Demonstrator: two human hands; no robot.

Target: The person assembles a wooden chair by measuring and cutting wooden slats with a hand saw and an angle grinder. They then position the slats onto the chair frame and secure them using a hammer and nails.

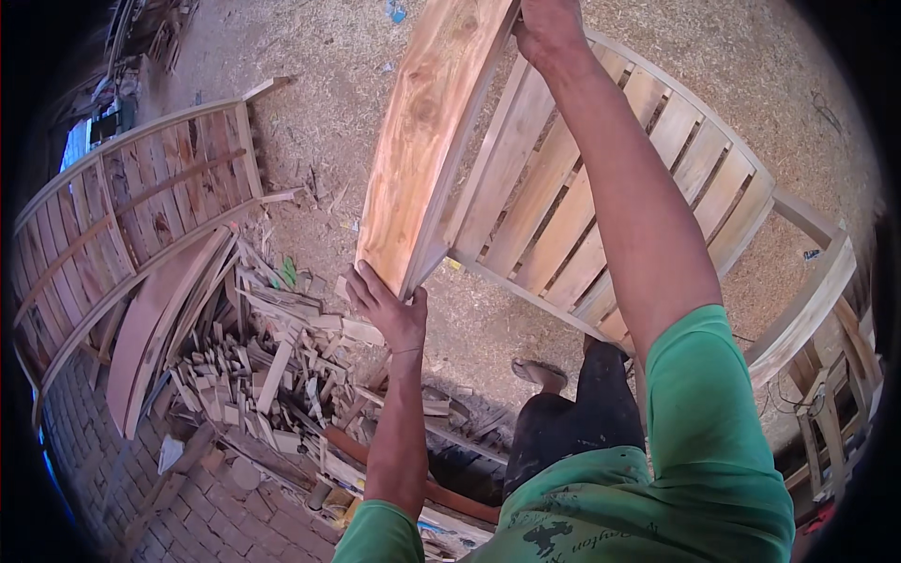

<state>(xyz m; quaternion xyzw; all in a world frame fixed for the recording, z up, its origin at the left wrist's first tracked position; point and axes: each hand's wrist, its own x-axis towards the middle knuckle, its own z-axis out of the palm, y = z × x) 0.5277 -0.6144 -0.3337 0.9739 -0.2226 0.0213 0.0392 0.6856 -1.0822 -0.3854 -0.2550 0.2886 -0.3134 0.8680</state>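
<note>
A long, wide wooden board (422, 122) with a reddish grain and a knot slants up past the top of the view. My left hand (387, 305) grips its lower end, thumb on the right edge and fingers on the left. My right hand (554, 36) is closed on the board's right edge near the top; its fingertips are partly hidden. Just right of the board stands a slatted wooden frame (563, 216), with my right forearm crossing over it. Whether board and frame are joined, I cannot tell.
A curved pale wooden end piece (798, 300) stands at the frame's right. Leftward leans a slatted wooden panel (141, 202), beside curved boards (164, 328). Offcuts (272, 375) are heaped at lower left above brick paving (221, 497). Sawdust covers the ground (310, 56).
</note>
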